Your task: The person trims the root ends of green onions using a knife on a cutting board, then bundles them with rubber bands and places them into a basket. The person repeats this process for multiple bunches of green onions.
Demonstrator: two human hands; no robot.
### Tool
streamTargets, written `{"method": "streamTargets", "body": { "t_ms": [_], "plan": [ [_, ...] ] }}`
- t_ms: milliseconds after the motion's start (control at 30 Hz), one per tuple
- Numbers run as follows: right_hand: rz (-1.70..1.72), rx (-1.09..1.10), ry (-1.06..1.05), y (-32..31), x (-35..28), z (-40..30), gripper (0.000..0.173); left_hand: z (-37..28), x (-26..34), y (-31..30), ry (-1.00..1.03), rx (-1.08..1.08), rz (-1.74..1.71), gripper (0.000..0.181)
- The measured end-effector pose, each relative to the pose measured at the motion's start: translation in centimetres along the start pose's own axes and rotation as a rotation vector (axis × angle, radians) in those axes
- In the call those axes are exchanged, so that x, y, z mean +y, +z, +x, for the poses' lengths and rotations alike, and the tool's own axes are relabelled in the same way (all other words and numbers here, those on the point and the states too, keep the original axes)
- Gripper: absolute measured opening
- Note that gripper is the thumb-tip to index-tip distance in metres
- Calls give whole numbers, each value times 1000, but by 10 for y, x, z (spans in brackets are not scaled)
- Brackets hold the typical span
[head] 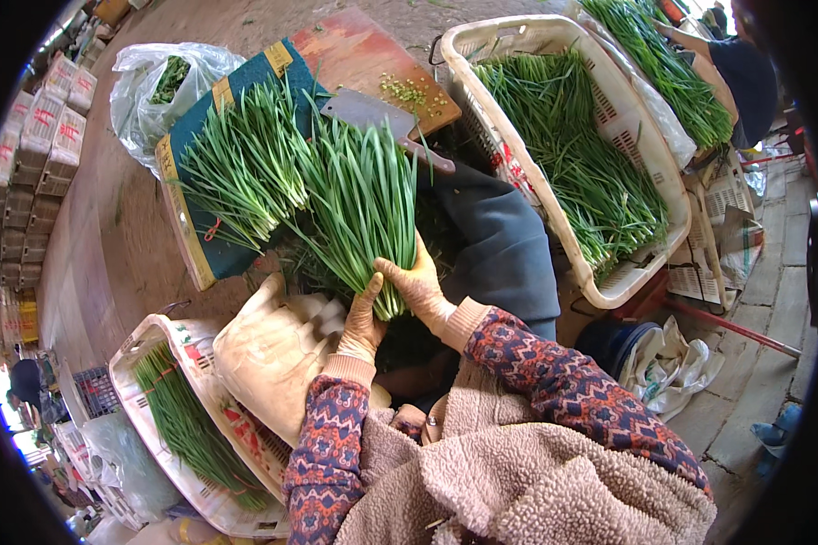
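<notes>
Between my left hand and my right hand, both in yellowish gloves, a bunch of Chinese chives is gripped near its pale cut ends. Its green leaves point away from me. Just left of it, a loose pile of chives lies on a board covered in dark green cloth, with a red tie at its near side. Beyond the held bunch, a cleaver rests by a worn reddish wooden board, on which small chopped green bits lie.
A large white plastic crate of chives stands at the right, and another crate with tied bunches at the lower left. A clear plastic bag lies upper left. At the upper right, a co-worker's arm reaches over more chives. A dark bucket stands right.
</notes>
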State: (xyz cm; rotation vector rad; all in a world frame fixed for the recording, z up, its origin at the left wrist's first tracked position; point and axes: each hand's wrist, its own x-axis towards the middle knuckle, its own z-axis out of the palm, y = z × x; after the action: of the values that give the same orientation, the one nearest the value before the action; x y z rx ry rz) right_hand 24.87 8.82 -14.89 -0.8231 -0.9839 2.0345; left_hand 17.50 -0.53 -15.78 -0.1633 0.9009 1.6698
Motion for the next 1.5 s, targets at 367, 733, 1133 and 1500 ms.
{"method": "streamTargets", "body": {
  "t_ms": [367, 733, 1133, 1500],
  "plan": [
    [-600, -157, 152, -36, 13, 0, 99, -2, -2, -4, -160, -37, 162, 59],
    [-353, -448, 478, -32, -27, -2, 61, -8, -5, -8, 20, -71, 292, 44],
    [-744, -67, -307, -6, -120, 20, 37, -27, -1, -1, 99, 21, 567, 48],
    [-852, 15, -909, -38, -130, 70, 8, -35, 5, 6, 49, 16, 529, 41]
  ]
}}
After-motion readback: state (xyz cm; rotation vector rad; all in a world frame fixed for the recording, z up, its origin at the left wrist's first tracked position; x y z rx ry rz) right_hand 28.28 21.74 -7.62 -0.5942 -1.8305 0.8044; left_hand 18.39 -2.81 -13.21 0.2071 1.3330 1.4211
